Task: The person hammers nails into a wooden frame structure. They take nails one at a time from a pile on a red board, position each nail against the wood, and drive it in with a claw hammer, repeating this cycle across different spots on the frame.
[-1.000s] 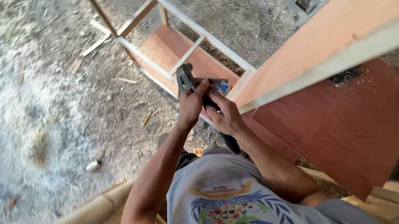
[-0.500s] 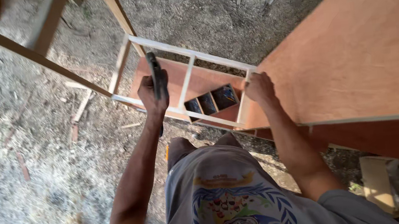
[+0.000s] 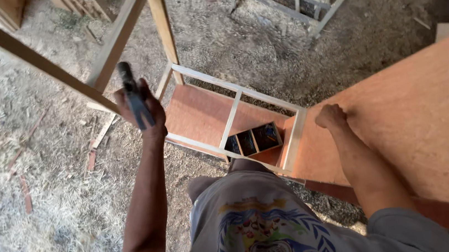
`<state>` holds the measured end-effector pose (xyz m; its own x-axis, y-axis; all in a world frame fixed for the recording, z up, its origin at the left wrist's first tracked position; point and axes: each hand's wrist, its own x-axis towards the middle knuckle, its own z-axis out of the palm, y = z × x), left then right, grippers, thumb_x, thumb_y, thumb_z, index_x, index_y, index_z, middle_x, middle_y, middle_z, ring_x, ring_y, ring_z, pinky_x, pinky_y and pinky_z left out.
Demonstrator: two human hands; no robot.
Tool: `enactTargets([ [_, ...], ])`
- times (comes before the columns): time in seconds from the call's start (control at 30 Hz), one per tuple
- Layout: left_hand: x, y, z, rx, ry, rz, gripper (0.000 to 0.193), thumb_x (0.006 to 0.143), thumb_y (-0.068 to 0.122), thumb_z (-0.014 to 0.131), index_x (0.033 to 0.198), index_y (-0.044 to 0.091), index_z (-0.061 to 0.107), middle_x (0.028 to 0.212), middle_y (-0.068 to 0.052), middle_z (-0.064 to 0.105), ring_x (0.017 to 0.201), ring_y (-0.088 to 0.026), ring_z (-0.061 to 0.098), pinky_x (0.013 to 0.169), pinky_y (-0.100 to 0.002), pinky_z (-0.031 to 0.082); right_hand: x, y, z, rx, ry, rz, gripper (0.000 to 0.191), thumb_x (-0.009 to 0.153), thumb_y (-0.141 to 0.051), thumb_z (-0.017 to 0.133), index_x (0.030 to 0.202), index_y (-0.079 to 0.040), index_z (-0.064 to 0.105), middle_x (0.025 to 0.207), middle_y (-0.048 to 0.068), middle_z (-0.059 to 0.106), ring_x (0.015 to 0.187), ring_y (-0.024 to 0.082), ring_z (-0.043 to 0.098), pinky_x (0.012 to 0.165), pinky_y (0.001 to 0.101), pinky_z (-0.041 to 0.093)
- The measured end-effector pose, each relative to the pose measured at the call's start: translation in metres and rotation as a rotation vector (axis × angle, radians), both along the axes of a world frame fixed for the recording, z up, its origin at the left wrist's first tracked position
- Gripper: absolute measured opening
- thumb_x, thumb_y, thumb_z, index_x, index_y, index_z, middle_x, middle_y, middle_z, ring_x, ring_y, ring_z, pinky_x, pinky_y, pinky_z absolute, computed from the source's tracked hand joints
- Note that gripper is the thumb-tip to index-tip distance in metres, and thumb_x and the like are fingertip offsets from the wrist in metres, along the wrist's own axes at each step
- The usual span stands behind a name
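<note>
Head view: the largest thing seen is the reddish-brown board (image 3: pixel 424 121), which fills the right side and slopes from near right toward the middle. Its left corner is met by the pale wooden frame (image 3: pixel 234 114), a ladder-like rack of light slats laid over a reddish panel on the sawdust-strewn ground (image 3: pixel 34 218). The frame's long axis is set from far left to near right. A long pale beam (image 3: pixel 34 57) is crossed diagonally over the far left corner. Inside the frame, near its right end, a small divided box (image 3: pixel 254 139) with dark contents is seen.

The hammer (image 3: pixel 133 96) is held up at the left, above the ground just left of the frame. Its long axis runs near to far, tilted slightly left at the top; the dark upper end is pointed away from the person and the lower end is hidden in the fist. The left hand (image 3: pixel 142 109) is closed tightly around the hammer, all fingers wrapped. The right hand (image 3: pixel 332 114) is curled into a loose fist and rested on the board's left corner, with nothing seen in it.

Compared with half a second ago, the hammer is raised somewhat higher and further left, while the right hand is kept on the board's corner.
</note>
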<state>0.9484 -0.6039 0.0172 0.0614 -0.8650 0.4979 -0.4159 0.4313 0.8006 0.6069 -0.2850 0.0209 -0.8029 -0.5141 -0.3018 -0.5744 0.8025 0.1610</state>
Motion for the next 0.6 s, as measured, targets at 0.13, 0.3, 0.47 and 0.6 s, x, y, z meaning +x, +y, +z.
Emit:
enactTargets([
  [0.13, -0.024, -0.016, 0.003, 0.037, -0.058, -0.284, 0.029, 0.107, 0.029, 0.067, 0.1, 0.001, 0.071, 0.083, -0.009, 0.061, 0.068, -0.019, 0.059, 0.057, -0.042, 0.048, -0.018, -0.007, 0.005, 0.203, -0.013, 0.242, 0.031, 0.09, -0.022, 0.064, 0.104, 0.0, 0.081, 0.107, 0.021, 0.076, 0.104, 0.036, 0.074, 0.089, 0.0505, 0.059],
  [0.3, -0.078, 0.039, -0.005, 0.107, -0.037, -0.489, 0.029, 0.106, 0.026, 0.065, 0.124, 0.005, 0.068, 0.096, -0.014, 0.075, 0.081, -0.022, 0.07, 0.07, -0.041, 0.056, -0.028, -0.019, 0.017, -0.291, -0.093, 0.074, 0.044, 0.09, -0.037, 0.07, 0.112, 0.001, 0.072, 0.103, 0.022, 0.072, 0.095, 0.043, 0.07, 0.079, 0.0536, 0.057],
  [0.47, -0.089, 0.099, 0.029, 0.419, 0.19, -0.838, 0.034, 0.104, 0.038, 0.065, 0.118, 0.008, 0.074, 0.082, -0.002, 0.069, 0.074, -0.015, 0.066, 0.066, -0.034, 0.053, 0.018, -0.038, 0.047, -1.27, -0.106, 0.246, 0.03, 0.103, -0.022, 0.07, 0.127, -0.005, 0.066, 0.091, 0.007, 0.074, 0.073, 0.015, 0.068, 0.061, 0.0287, 0.056],
  [0.6, -0.088, 0.13, 0.107, 0.418, 0.559, -1.198, 0.048, 0.106, 0.039, 0.064, 0.141, 0.006, 0.062, 0.095, 0.001, 0.059, 0.081, -0.008, 0.055, 0.073, -0.025, 0.047, 0.047, -0.018, 0.155, -2.116, -0.509, 0.62, 0.048, 0.114, -0.03, 0.066, 0.152, -0.008, 0.046, 0.116, 0.009, 0.062, 0.093, 0.013, 0.062, 0.086, 0.0275, 0.054],
])
